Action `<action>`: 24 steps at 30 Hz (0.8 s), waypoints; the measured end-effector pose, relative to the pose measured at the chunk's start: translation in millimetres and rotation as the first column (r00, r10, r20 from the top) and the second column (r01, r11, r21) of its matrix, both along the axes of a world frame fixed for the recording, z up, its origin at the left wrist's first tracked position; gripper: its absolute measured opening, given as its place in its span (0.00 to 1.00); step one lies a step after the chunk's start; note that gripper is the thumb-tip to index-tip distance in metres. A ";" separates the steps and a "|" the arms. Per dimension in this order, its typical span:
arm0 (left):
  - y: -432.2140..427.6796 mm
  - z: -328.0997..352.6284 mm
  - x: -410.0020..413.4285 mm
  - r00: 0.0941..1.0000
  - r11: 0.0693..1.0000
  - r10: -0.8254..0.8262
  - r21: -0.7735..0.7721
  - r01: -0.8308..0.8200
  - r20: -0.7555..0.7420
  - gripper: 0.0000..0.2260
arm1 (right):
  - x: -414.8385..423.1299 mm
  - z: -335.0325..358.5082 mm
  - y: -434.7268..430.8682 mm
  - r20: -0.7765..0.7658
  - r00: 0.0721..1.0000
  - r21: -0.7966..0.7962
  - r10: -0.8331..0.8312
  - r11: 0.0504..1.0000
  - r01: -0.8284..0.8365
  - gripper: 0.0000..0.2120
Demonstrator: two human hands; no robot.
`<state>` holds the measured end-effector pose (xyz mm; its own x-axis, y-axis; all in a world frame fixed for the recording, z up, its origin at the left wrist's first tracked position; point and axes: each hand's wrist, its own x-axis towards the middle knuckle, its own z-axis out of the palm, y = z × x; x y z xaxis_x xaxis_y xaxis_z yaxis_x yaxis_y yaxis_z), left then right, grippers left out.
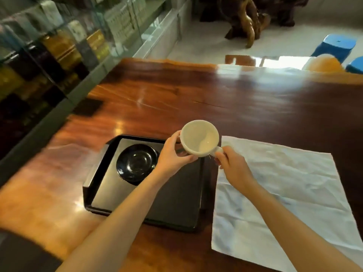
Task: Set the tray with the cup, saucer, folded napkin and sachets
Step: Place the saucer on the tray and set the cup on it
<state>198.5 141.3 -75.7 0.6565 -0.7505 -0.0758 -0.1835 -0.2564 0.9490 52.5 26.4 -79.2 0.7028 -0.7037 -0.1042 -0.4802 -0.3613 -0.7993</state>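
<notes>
- Up above the black tray point(102, 174), both hands hold a white cup point(199, 138), its mouth tipped toward the camera and its inside empty.
- Left hand point(173, 154): curled around the cup's left side and underside, thumb up along the wall, fingers point(186, 156) wrapped beneath, closed on the cup.
- Right hand point(232, 165): pinched shut on the cup's handle point(218, 149), which points to the right; fingertips meet around it.
- Below and to the left of the left hand, a dark glossy saucer point(137, 163) lies flat in the far left part of the tray, with nothing on it.
- The tray rests on a reddish-brown polished wooden worktop point(157, 95); the left forearm crosses over the tray's near half.
- Just right of the right hand and beneath its forearm, a white napkin point(284, 193) lies spread open and creased on the worktop, its left edge just beside the tray's right rim.
- No sachets can be made out.
- Far to the left of the left hand, a glass display case point(59, 46) holds boxes in gold, dark and pale colours; their printing is too blurred to read.
- Beyond the worktop, past the hands, stand a carved wooden piece point(253, 20) on the pale floor and blue stools point(334, 47).
- No brand or lettering shows on the cup, saucer or tray.
</notes>
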 end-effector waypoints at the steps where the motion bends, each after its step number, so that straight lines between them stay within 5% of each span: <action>1: 11.1 -3.6 9.7 1.000 1.000 0.022 0.004 -0.022 0.004 0.34 | 13.0 -1.5 7.7 -0.009 1.000 0.010 0.022 1.000 -0.022 0.09; 14: 118.5 -58.3 92.9 0.963 0.957 0.269 0.113 -0.265 -0.020 0.34 | 130.6 -45.2 82.5 -0.170 0.931 0.130 0.324 0.943 -0.305 0.12; 24: 138.7 -102.5 115.6 0.932 0.928 0.353 0.159 -0.338 -0.085 0.35 | 173.0 -83.5 98.4 -0.328 0.858 -0.027 0.395 0.904 -0.427 0.11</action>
<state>314.1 280.0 -178.2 0.8547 -0.4552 -0.2494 0.0436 -0.4159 0.9084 225.5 124.8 -162.8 0.8735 -0.3752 -0.3104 -0.4865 -0.6469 -0.5872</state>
